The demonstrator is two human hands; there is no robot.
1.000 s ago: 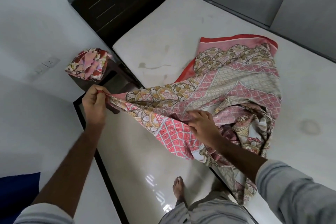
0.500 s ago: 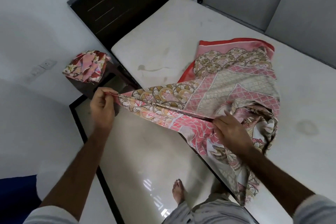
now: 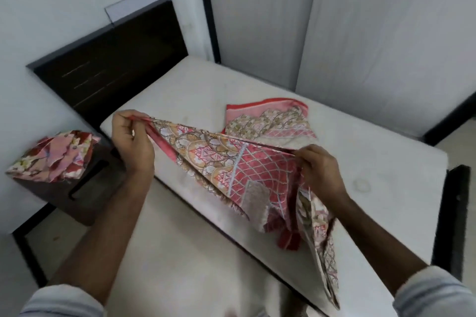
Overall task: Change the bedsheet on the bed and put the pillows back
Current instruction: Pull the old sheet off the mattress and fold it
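Note:
A red and pink patterned bedsheet [image 3: 231, 162] is stretched between both hands above the near side of a bare white mattress [image 3: 201, 90]. My left hand [image 3: 131, 141] pinches one corner of the sheet near the head end. My right hand [image 3: 319, 170] grips the sheet's edge farther right, with loose folds hanging below it over the mattress edge. The far part of the sheet still lies folded on the mattress [image 3: 270, 118]. No pillows are in view.
A dark wooden headboard [image 3: 110, 59] stands against the left wall. A dark bedside stool [image 3: 85, 188] holds a bundle of floral cloth [image 3: 54, 159]. Grey wardrobe panels [image 3: 360, 33] line the far side. A dark footboard [image 3: 450, 213] rises at the right.
Both hands have lifted the sheet higher and pulled it taut between them. The view has tilted up, showing more of the wall and wardrobe.

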